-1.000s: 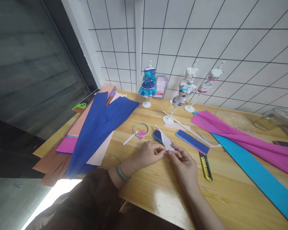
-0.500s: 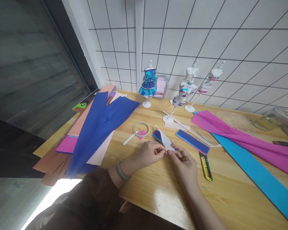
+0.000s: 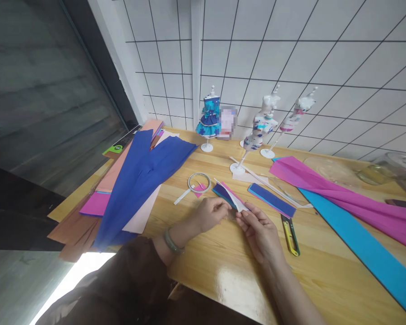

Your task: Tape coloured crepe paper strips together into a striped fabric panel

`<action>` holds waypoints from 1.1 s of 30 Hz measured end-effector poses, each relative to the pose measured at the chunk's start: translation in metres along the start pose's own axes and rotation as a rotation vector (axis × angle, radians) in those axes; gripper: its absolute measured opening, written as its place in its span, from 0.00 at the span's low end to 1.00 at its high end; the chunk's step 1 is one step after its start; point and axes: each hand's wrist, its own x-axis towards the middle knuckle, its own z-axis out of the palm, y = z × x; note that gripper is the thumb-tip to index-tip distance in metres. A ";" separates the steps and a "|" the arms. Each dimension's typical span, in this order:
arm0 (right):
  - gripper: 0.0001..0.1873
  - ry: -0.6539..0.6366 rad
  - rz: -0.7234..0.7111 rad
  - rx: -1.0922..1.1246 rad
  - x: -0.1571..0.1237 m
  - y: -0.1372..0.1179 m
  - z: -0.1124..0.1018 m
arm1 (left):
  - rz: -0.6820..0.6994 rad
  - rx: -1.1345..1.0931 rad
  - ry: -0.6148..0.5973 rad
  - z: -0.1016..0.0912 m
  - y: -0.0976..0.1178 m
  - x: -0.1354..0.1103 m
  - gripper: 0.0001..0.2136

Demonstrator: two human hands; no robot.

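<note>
White flap lowered since earlier, topping layered strips, centre of frame. Right hand: pinching their near end. Left hand: curled just beside, contents unclear. Probably light, soft, easily creased; best held by edges.

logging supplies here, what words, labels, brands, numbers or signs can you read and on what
None can be read.
Green label on the left: dark mark, too small to read.
Black strip beside it: white marks, too small to read.
Pixelated card: unreadable.
Paper strips in the right hand: no lettering visible.
</note>
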 end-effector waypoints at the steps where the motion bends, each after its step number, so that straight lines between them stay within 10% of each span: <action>1: 0.18 -0.008 0.001 0.011 0.000 0.000 0.000 | -0.040 -0.070 -0.022 0.000 0.000 0.001 0.12; 28: 0.24 -0.145 -0.041 -0.293 -0.004 0.007 0.000 | -0.180 -0.320 -0.072 -0.001 -0.007 0.010 0.11; 33: 0.15 0.048 -0.434 -0.649 -0.015 0.001 0.002 | -0.191 -0.302 -0.065 -0.003 -0.005 0.010 0.10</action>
